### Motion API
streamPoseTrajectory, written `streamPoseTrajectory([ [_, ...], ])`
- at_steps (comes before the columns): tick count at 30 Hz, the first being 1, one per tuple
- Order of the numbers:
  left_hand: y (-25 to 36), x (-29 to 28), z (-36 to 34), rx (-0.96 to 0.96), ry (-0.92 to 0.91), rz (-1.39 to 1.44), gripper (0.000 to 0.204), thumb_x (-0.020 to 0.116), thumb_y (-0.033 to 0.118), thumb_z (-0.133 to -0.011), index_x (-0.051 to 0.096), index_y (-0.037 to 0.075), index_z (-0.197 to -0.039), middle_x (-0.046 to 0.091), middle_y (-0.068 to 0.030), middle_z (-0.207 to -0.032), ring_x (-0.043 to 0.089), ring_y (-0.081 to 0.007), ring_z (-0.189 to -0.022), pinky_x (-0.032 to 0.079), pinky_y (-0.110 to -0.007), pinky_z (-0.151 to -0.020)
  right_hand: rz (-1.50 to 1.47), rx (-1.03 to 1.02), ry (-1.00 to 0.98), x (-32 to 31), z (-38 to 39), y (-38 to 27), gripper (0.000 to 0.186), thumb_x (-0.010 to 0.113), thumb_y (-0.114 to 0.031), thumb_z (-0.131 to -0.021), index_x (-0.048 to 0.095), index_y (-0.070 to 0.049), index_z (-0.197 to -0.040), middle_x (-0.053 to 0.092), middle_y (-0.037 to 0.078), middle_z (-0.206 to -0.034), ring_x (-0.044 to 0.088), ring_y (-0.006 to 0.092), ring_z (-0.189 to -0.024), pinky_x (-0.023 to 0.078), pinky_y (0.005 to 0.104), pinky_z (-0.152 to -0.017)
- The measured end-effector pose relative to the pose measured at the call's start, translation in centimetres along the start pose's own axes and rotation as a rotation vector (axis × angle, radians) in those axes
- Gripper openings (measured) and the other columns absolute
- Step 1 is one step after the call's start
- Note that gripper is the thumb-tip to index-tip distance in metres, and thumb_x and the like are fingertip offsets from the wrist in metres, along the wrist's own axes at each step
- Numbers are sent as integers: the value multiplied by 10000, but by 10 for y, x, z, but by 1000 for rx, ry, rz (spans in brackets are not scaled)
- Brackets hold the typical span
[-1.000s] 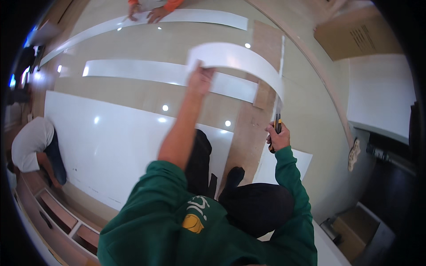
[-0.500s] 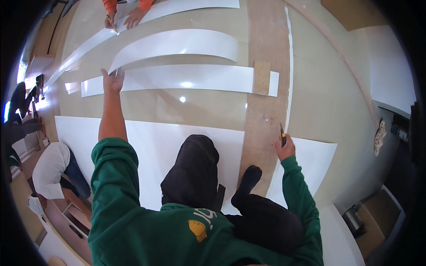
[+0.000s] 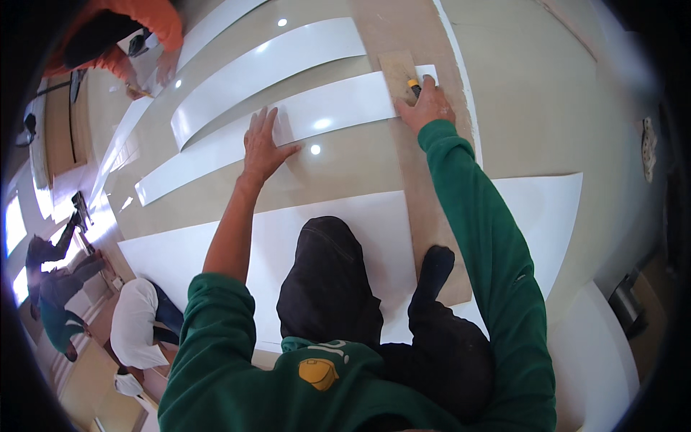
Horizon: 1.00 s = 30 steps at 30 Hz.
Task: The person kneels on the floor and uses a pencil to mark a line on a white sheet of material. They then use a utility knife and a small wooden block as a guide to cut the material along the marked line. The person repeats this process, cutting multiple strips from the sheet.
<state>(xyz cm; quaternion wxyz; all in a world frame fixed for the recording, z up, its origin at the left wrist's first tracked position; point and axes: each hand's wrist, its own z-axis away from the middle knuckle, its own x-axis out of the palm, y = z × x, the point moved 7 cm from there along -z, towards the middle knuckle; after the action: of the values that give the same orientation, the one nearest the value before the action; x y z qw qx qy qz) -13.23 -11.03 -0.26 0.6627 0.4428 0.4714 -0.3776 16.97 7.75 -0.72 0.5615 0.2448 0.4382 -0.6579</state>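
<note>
My left hand [image 3: 266, 147] is open, its fingers spread at the near edge of a long white strip [image 3: 338, 106]. Whether the fingertips press on the strip I cannot tell. A second white strip [image 3: 302, 49], bowed and curved, lies just beyond it. My right hand [image 3: 432, 108] is closed round a utility knife [image 3: 414, 87] with a yellow and black handle. It rests by a small wooden block [image 3: 396, 66] that lies across the strip's right end. Under block and strip runs a long brown board [image 3: 425, 194]; the knife's blade is hard to make out.
A large white sheet [image 3: 374, 216] lies under my knees, continuing right of the board. At the far left, a co-worker in orange sleeves [image 3: 162, 25] leans over another white strip [image 3: 209, 32]. A person in a white shirt [image 3: 134, 324] bends down at the left.
My left hand has let go of the curved strip and moved right to the nearer strip. My right hand has carried the knife forward to the wooden block. The orange-sleeved co-worker shows more.
</note>
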Motion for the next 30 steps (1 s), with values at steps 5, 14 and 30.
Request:
streamPoseTrajectory([
  [5,17,-3,-29,177,-97,43,1046,927,308,-524,435,14,-1400,484,-192,-1385,442,-407,-1266,385,-472,-1052,-79,-56,89,8,14,36,691,695,-414,-821,424,-45,-1339,493,195,-1326,640,334,-1068,528,426,-902],
  [14,11,14,-53,156,-253,-133,1101,933,398,-491,402,44,-1388,448,-205,-1323,405,-407,-1256,327,-481,-1087,-130,-65,-85,18,18,5,777,798,-445,-717,470,-20,-1279,500,196,-1255,596,361,-1124,505,442,-944],
  [30,26,4,-44,-12,-360,283,486,836,251,-741,648,-11,-1105,668,-106,-927,619,-228,-837,493,-356,-743,-229,276,321,10,169,265,820,794,-408,-739,454,-10,-1370,540,206,-1200,564,368,-1126,489,431,-958],
])
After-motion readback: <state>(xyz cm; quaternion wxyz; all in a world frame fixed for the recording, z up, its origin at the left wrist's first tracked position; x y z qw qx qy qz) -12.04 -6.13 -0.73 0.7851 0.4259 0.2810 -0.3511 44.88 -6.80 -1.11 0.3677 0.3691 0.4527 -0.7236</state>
